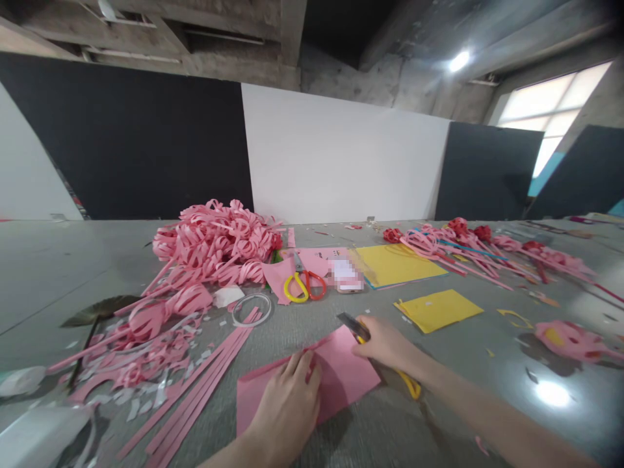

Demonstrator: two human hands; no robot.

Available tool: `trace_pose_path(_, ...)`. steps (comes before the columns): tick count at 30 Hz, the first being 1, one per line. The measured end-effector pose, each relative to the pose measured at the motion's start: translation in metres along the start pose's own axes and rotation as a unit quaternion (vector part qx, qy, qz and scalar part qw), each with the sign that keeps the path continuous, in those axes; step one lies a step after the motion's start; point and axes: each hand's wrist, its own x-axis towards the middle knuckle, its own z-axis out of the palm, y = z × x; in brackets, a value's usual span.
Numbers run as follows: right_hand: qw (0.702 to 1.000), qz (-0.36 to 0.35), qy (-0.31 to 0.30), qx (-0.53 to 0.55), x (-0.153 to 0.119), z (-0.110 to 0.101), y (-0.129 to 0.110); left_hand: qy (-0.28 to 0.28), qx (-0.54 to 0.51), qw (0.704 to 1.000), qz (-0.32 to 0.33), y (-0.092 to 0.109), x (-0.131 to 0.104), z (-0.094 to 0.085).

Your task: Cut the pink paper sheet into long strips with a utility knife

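A sheet of pink paper [344,374] lies in front of me, its far edge folded over in a narrow strip. My left hand [290,393] rests on top of it, fingers stretched out and pressing near the fold. At the sheet's right corner, my right hand [383,341] is closed around yellow-handled scissors [412,385]; their dark blades point up and left over the paper, and the hand covers their middle. Cut pink strips [209,380] lie left of the sheet. Beyond it lies another pair of scissors [305,286] with a yellow and a red handle loop.
A large heap of pink paper loops [221,237] stands at the back left, with scraps [146,354] and a roll of tape [251,311] nearby. A phone [346,276], yellow sheets [400,263], a yellow packet [441,311] and pink paper flowers [568,338] lie ahead and right.
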Motion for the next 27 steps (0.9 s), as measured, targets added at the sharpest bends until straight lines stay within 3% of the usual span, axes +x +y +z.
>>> trace_pose_path(5,0.994,-0.036,0.096,-0.03,0.002,-0.003,0.001,-0.008,-0.062,0.998,0.003,-0.003,0.003,-0.003)
trace_pose_path(8,0.981,-0.11,0.139,-0.082,0.005,-0.007,0.002,0.004,-0.094,0.995,0.031,-0.005,0.003,-0.003)
trace_pose_path(12,0.942,-0.265,0.108,-0.173,0.008,-0.012,0.007,0.028,-0.095,0.994,0.042,-0.007,0.002,0.001)
trace_pose_path(15,0.91,-0.331,0.068,-0.241,0.01,-0.01,0.012,0.02,-0.085,0.995,0.04,-0.007,0.001,0.003)
trace_pose_path(19,0.893,-0.342,0.046,-0.287,0.01,-0.003,0.015,0.016,-0.073,0.996,0.04,-0.007,0.001,0.005)
trace_pose_path(27,0.874,-0.355,0.067,-0.324,0.006,0.002,0.014,0.023,-0.071,0.996,0.044,-0.009,0.0,0.009)
